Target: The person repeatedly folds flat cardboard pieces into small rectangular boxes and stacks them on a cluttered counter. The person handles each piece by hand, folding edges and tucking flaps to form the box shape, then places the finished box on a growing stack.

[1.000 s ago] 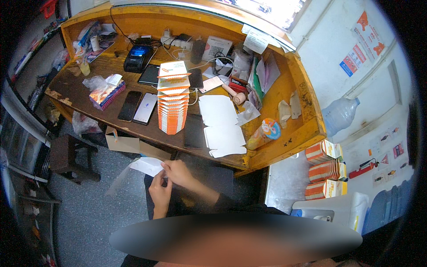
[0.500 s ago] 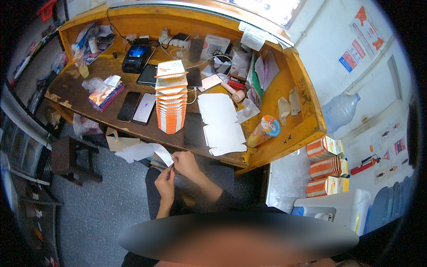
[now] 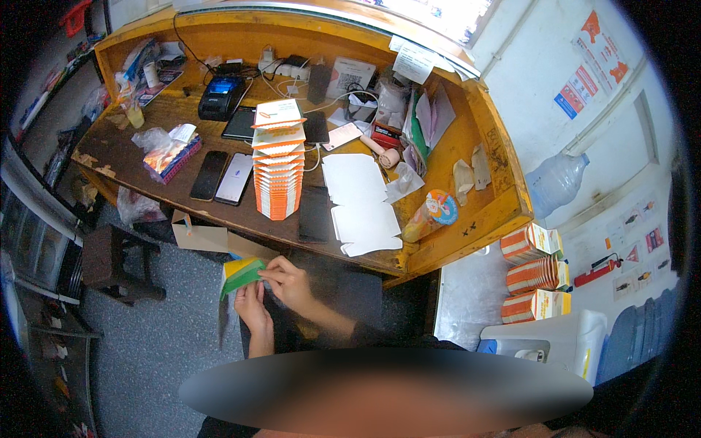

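In front of the desk's near edge, low over my lap, I hold a folding paperboard piece (image 3: 241, 276) with green and yellow printing. My left hand (image 3: 253, 312) grips its lower edge from below. At its right end, the fingers of my right hand (image 3: 288, 283) pinch the board. Just beyond, on the desk, stands a long nested stack of orange-and-white cartons (image 3: 279, 175). To the right of it lie flat white die-cut sheets (image 3: 358, 193). An open brown cardboard box (image 3: 201, 237) sits below the desk edge, behind the piece I hold.
Two phones (image 3: 209, 175) lie left of the stack, near a purple basket (image 3: 175, 157) and a black printer (image 3: 223, 96). A lidded cup (image 3: 431, 215) stands at the desk's right corner. More orange-and-white cartons (image 3: 527, 274) are piled on the right; a dark stool (image 3: 120, 263) is at left.
The piece in my hands has turned from its white side to its green and yellow side. Both hands have shifted slightly left and down. The things on the desk stay put.
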Action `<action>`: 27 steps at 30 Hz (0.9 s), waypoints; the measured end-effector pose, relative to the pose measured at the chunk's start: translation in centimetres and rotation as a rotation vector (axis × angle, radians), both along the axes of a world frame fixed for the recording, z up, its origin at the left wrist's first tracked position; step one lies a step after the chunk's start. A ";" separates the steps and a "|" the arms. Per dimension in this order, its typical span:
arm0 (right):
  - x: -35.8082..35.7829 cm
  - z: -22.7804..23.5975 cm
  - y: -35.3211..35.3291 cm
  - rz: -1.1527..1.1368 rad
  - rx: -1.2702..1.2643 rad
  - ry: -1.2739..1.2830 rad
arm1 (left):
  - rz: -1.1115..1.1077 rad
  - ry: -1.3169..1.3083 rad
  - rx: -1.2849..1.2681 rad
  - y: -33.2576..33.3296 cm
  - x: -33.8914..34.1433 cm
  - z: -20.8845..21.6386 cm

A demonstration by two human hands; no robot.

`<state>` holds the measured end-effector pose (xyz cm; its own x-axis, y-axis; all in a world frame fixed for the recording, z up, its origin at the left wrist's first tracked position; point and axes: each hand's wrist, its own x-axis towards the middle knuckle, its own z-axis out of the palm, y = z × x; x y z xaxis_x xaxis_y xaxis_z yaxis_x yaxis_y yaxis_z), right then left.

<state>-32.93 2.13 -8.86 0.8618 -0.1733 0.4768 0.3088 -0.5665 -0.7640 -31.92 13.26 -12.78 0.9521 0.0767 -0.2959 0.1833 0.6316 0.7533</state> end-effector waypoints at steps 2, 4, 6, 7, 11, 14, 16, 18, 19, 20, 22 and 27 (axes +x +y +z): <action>0.3 0.2 0.5 -0.023 0.032 0.000 | -0.013 -0.027 0.030 0.0 0.1 0.5; 0.5 0.5 0.8 -0.038 0.044 0.008 | 0.016 -0.023 0.026 0.0 0.1 1.0; 0.7 0.9 0.9 -0.051 0.044 0.019 | 0.026 -0.022 0.037 -0.1 0.1 1.4; 0.8 1.0 1.0 -0.047 0.043 0.013 | 0.019 -0.032 0.047 -0.2 0.0 1.5; 0.7 1.1 1.0 -0.050 0.002 0.067 | -0.033 -0.074 -0.011 -0.1 -0.3 1.5; 0.4 0.9 0.6 -0.015 -0.123 0.050 | -0.029 -0.035 -0.017 0.4 -0.5 1.3; 0.1 0.7 0.5 0.008 -0.189 0.006 | -0.039 -0.006 -0.017 0.7 -0.4 1.3; 0.0 0.5 0.4 0.018 -0.223 -0.029 | -0.045 -0.009 -0.021 0.9 -0.4 1.6; 0.0 0.4 0.4 0.015 -0.242 -0.030 | -0.046 -0.015 -0.021 0.8 -0.5 1.8; 0.0 0.4 0.4 0.013 -0.260 -0.032 | -0.047 -0.022 -0.021 0.8 -0.5 2.0; 0.1 0.4 0.4 0.012 -0.272 -0.053 | -0.032 -0.012 -0.061 0.7 -0.7 2.7; 0.2 2.0 0.0 0.087 -0.262 -0.080 | -0.028 -0.130 0.107 0.2 -0.6 3.7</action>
